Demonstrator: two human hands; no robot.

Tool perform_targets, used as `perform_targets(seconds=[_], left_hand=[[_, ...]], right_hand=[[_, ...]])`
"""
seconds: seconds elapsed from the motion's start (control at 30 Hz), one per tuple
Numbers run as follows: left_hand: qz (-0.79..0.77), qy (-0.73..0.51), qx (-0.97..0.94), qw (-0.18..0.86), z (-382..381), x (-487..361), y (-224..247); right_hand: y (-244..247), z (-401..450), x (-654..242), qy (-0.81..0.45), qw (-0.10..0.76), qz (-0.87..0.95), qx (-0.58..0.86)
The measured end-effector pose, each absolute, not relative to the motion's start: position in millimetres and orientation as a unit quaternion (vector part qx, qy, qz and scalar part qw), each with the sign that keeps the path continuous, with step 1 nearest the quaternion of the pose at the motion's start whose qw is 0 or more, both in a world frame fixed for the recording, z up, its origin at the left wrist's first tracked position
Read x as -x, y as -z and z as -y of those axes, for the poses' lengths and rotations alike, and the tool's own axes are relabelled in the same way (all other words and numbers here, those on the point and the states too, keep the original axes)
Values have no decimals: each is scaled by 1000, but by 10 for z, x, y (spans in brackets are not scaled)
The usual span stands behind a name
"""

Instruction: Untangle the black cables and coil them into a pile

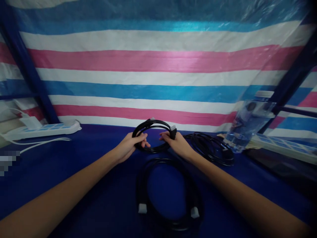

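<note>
Held coil point(155, 150): black cable in a loose ring between the two hands, beyond the large coil point(142, 185); whether it touches the table point(165, 191) is unclear.
Left hand point(127, 147): thumb and fingers pinch the ring's left side.
Right hand point(180, 145): fingers close on the right side, beside a pale-tipped plug point(173, 129).
Feel: probably light and springy, smooth-skinned, apt to uncoil if one side slips.
Grip: best around all strands at both sides, without bending the cable sharply at the plug.
Right of the hands: side coil point(210, 152), then the bottle point(244, 122).
</note>
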State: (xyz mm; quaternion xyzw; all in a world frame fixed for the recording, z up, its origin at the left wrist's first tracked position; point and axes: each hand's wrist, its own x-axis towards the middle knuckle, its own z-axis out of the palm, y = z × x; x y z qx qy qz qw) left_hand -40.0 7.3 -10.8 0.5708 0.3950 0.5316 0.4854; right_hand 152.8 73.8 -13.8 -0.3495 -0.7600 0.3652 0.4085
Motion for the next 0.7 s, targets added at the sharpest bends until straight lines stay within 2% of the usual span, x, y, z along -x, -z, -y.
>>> perform_targets(seconds=[0.2,0.3,0.57,0.7], left_hand=[[-308,-570,-502,573,9,354,-90],[-333,-554,-480,593,-21,394,-56],[-415,-684,-430,418,-17,268,-33],[-427,-641,-533,350,61,193,-57]], right_hand=[[58,-633,-1410,-448,440,715,306],[160,-659,-1417,-468,439,698,316],[340,-729,-1390,-442,485,660,365],[338,-746,-1421,-361,505,684,384]])
